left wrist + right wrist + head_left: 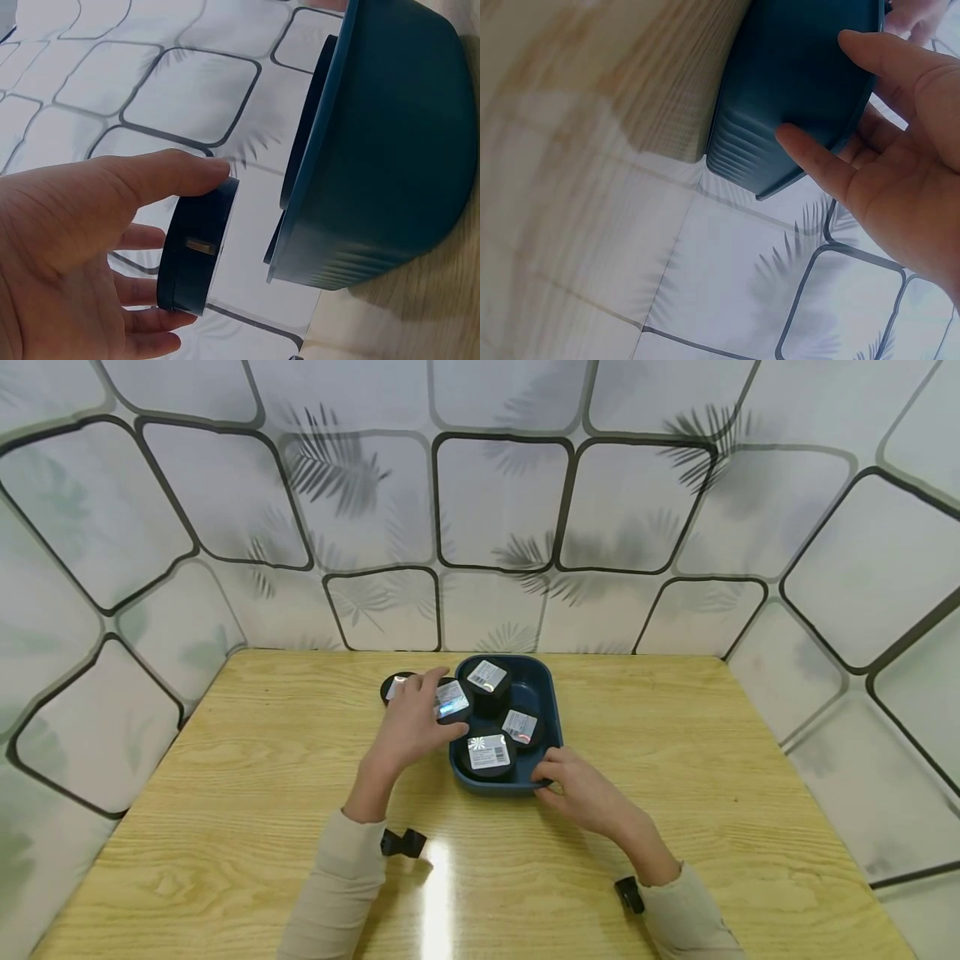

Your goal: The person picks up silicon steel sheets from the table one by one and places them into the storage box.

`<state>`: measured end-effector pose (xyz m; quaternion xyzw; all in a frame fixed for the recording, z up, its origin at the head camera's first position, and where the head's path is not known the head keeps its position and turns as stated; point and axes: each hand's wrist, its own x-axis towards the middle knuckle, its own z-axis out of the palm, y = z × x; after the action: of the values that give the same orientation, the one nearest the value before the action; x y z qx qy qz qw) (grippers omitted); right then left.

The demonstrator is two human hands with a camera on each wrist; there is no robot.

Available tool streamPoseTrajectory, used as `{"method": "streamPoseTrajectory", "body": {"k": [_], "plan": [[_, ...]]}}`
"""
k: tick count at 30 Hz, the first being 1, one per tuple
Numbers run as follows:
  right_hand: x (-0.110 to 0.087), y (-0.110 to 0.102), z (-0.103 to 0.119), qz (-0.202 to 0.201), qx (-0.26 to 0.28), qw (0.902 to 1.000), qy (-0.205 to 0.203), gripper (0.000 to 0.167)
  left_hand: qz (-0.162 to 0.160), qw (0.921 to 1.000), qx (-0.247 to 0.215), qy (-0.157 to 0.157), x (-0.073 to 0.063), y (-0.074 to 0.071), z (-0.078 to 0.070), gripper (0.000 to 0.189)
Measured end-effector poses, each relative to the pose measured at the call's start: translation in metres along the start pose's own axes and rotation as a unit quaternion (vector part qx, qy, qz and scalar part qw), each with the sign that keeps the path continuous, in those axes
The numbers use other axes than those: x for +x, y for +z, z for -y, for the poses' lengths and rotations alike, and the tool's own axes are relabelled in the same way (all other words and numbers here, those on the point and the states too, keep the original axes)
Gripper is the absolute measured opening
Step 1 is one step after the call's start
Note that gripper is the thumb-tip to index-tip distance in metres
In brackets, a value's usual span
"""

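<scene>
My left hand [408, 724] grips a round black container [452, 700] with a white label on top, thumb on one side and fingers on the other. In the left wrist view the held container [193, 244] shows a small tan mark on its side, above the table and just outside the bin wall. The dark blue bin [544, 689] holds three similar labelled containers: one at the back [487, 681], one in the middle [522, 727], one at the front left [487, 753]. My right hand [581, 789] holds the bin's front right corner, fingers inside the rim.
Another round black container [388, 687] stands on the wooden table [300, 760] left of the bin, partly hidden behind my left hand. A patterned cloth wall [502, 502] rises along the table's back and sides.
</scene>
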<state>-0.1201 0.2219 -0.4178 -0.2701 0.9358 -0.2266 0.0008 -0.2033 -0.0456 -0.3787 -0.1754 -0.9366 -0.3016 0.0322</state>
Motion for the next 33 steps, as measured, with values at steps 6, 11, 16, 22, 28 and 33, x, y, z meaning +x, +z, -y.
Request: {"method": "streamPoseTrajectory", "body": {"k": [6,11,16,22,28,33], "plan": [[0.001,0.0,0.001,-0.003,0.002,1.0,-0.009,0.008,0.001,1.0,0.002,0.009,-0.002,0.002,-0.006,0.087],[0.0,-0.001,0.002,0.001,0.001,1.0,-0.004,0.007,0.008,0.9999,0.001,0.012,0.001,0.006,-0.012,0.088],[0.001,-0.004,0.001,-0.002,0.001,1.0,-0.008,0.007,0.013,0.9997,-0.007,0.017,0.008,0.011,-0.022,0.089],[0.0,-0.005,0.001,0.002,0.002,0.9999,-0.01,0.008,0.029,0.9993,0.003,0.024,0.016,0.022,-0.032,0.088],[0.0,-0.003,-0.001,-0.003,0.004,0.9999,-0.015,0.008,0.023,0.9988,0.016,0.04,0.024,0.033,-0.037,0.086],[0.001,-0.001,-0.002,-0.005,-0.002,0.9998,-0.019,0.008,0.034,0.9979,0.019,0.052,0.027,0.039,-0.042,0.085]]}}
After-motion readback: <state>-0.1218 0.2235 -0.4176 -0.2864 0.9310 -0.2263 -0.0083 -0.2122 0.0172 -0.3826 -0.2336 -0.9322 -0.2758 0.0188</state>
